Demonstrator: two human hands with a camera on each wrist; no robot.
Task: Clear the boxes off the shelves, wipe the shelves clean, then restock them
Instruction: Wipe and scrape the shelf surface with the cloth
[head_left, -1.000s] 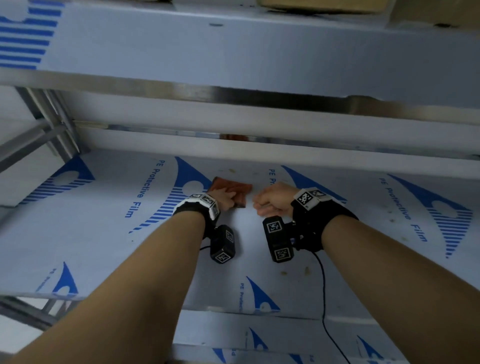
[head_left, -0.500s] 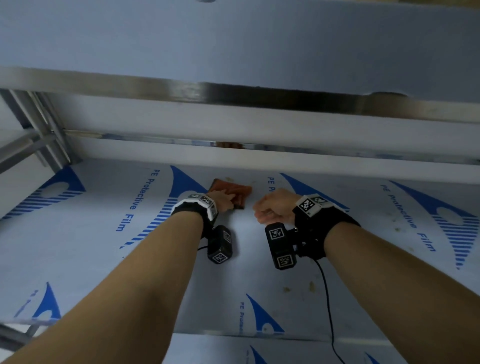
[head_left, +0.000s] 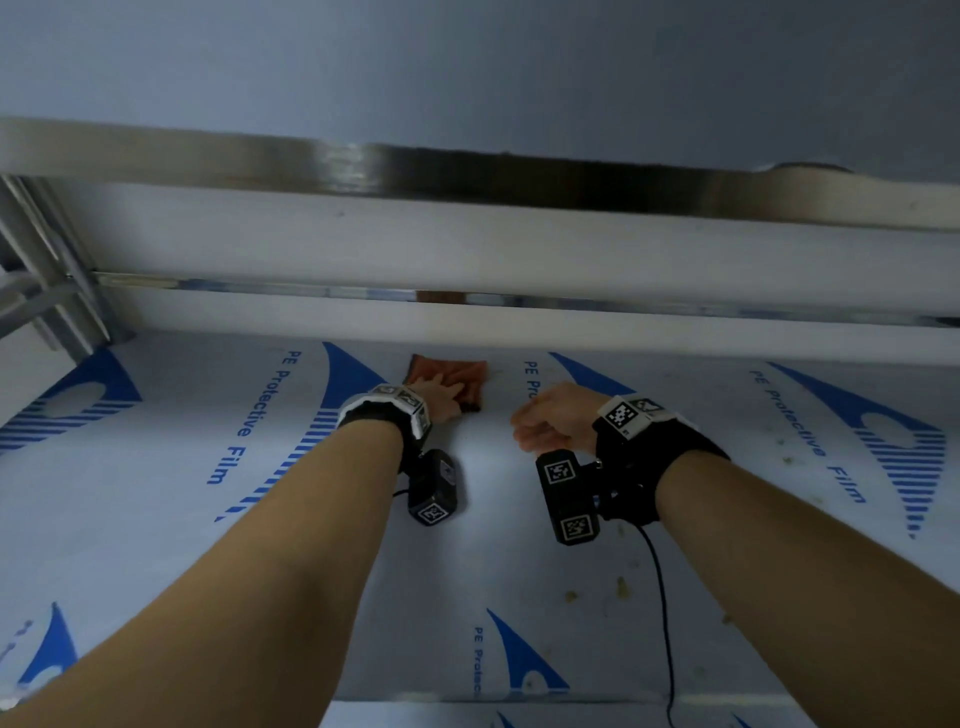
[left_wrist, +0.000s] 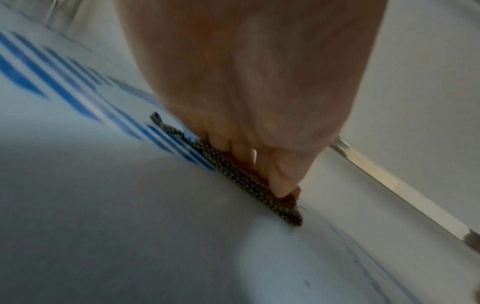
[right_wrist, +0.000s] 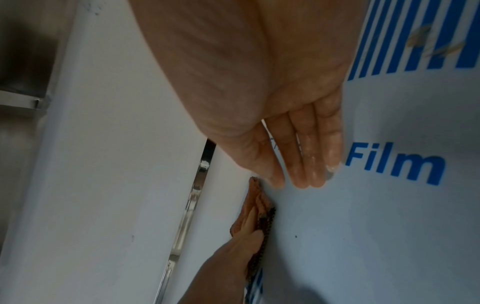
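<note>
An orange-brown cloth (head_left: 460, 371) lies flat on the film-covered shelf (head_left: 519, 571), close to its back wall. My left hand (head_left: 441, 400) presses down on the cloth with straight fingers; the left wrist view shows the fingertips (left_wrist: 281, 185) on the cloth's dotted edge (left_wrist: 233, 170). My right hand (head_left: 545, 423) is a short way to the right of the cloth and holds nothing. In the right wrist view its fingers (right_wrist: 309, 164) are straight and wet-looking, tips at the shelf surface, with the cloth (right_wrist: 259, 205) and left hand (right_wrist: 233, 253) beyond. No boxes are in view.
The upper shelf's steel front edge (head_left: 467, 176) hangs overhead. A steel rail (head_left: 311, 291) runs along the back wall and upright posts (head_left: 57, 301) stand at the left. Brown specks (head_left: 621, 584) dot the film on the right. A black cable (head_left: 662, 597) trails from my right wrist.
My left hand has slid the cloth toward the back wall. My right hand has moved back alongside it. The head view has dropped lower under the upper shelf.
</note>
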